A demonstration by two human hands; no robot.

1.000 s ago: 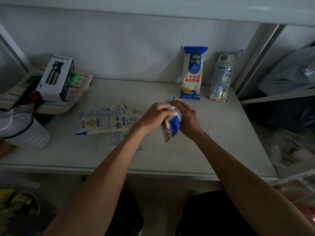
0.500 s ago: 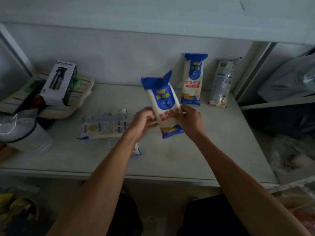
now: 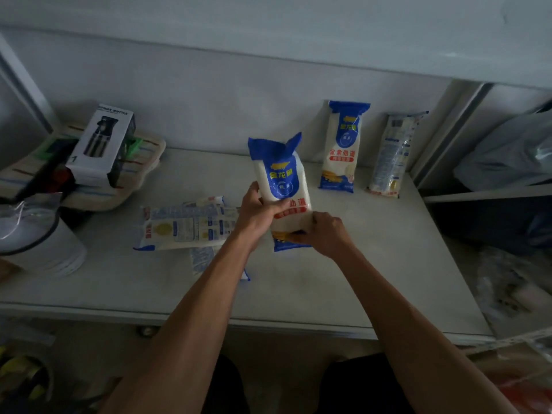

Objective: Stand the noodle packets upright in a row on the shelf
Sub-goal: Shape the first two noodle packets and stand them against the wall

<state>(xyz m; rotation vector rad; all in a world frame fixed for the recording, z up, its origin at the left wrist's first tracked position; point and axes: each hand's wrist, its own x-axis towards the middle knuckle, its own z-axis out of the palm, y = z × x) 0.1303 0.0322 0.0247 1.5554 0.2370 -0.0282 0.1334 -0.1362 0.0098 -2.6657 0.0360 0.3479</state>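
Both hands grip one blue-and-white noodle packet (image 3: 280, 186) above the middle of the shelf (image 3: 388, 249). Its long axis is nearly vertical, the top tilted slightly left. The left hand (image 3: 258, 212) wraps its middle; the right hand (image 3: 321, 233) pinches its lower end. Two packets (image 3: 340, 147) lean upright against the back wall, up and right of the hands. More packets (image 3: 185, 227) lie flat just left.

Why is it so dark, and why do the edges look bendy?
Head view: the light is dim, so the shelf looks grey; the wide lens bows its front edge; the held noodle packet stays readable, while the bags at far right are blurry.
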